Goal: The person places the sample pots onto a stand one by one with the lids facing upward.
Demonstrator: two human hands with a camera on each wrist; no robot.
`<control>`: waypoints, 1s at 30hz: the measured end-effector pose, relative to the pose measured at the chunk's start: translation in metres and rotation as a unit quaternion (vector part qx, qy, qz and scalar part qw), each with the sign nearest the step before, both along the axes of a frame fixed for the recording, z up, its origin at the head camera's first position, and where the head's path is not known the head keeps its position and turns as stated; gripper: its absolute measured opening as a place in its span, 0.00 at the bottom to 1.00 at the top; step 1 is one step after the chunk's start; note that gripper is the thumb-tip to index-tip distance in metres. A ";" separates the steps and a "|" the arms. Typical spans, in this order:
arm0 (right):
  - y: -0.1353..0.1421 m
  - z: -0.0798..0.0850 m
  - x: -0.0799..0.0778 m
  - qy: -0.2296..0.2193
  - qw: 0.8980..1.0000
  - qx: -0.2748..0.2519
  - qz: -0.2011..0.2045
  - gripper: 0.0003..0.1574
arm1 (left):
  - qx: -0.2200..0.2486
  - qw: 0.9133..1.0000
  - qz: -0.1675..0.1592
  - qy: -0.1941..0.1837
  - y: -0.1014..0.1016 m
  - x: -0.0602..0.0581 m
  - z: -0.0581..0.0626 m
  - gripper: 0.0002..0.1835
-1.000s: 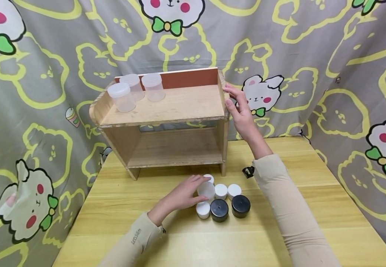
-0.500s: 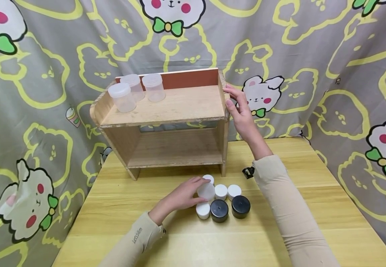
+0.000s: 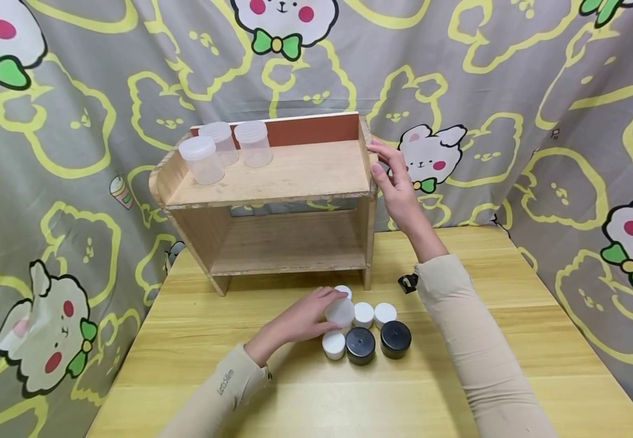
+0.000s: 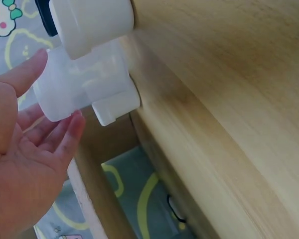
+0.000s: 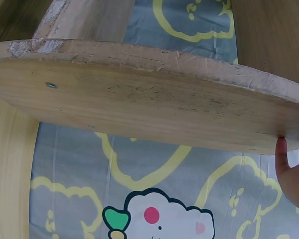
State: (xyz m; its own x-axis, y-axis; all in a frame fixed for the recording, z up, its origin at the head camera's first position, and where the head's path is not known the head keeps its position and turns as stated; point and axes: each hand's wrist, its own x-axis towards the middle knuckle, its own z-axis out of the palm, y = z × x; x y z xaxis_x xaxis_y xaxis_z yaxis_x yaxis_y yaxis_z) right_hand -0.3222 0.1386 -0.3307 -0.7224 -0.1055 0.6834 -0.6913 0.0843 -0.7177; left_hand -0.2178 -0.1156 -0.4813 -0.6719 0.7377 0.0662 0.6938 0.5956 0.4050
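My left hand (image 3: 302, 317) is around a translucent plastic jar (image 3: 340, 312) on the table, thumb on one side and fingers on the other. In the left wrist view this jar (image 4: 82, 82) stands between two white-lidded jars, and the fingertips (image 4: 75, 122) meet its edge. My right hand (image 3: 401, 188) rests against the right side panel of a small wooden shelf (image 3: 294, 176). Its thumb and fingertips touch the panel's outer face near the upper edge, as the right wrist view shows with the hand (image 5: 295, 181) partly cut off.
Beside the left hand stand several small white jars (image 3: 363, 314) and two black-lidded jars (image 3: 360, 345). Three translucent jars (image 3: 201, 159) stand at the left of the upper shelf board. A small black object (image 3: 407, 283) lies by the right sleeve. Patterned curtains (image 3: 514, 121) surround the table (image 3: 459, 389).
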 end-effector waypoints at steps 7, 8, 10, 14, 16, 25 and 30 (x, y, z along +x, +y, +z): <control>0.000 0.001 0.001 0.000 1.000 0.002 0.002 0.25 | 0.002 1.000 0.012 -0.010 -0.003 0.000 0.008 0.36; 0.000 0.001 0.001 0.000 1.000 0.001 0.002 0.25 | 0.004 1.000 0.013 -0.009 -0.004 0.000 0.009 0.36; 0.000 0.001 0.000 0.001 1.000 -0.001 0.002 0.25 | 0.010 1.000 0.016 -0.008 -0.005 0.000 0.013 0.36; 0.000 0.001 0.000 0.007 1.000 -0.002 0.002 0.24 | 0.024 0.999 0.019 0.009 -0.007 -0.001 0.019 0.36; 0.000 0.001 -0.001 0.008 1.000 -0.001 0.002 0.24 | 0.028 0.999 0.023 0.013 -0.008 -0.001 0.023 0.37; 0.000 0.000 -0.002 0.012 1.000 -0.001 0.001 0.24 | 0.055 0.998 0.019 0.039 -0.011 0.001 0.044 0.36; 0.001 0.000 -0.001 0.013 1.000 0.001 -0.001 0.24 | 0.071 0.996 0.018 0.057 -0.014 0.002 0.058 0.36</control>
State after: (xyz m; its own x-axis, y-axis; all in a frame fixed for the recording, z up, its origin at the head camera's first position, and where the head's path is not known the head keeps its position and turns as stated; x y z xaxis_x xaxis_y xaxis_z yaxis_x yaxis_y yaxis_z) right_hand -0.3236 0.1392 -0.3307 -0.7047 -0.1055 0.7016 -0.7094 0.0862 -0.6995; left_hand -0.2153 -0.1298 -0.4231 -0.6798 0.6909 0.2459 0.7194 0.5630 0.4069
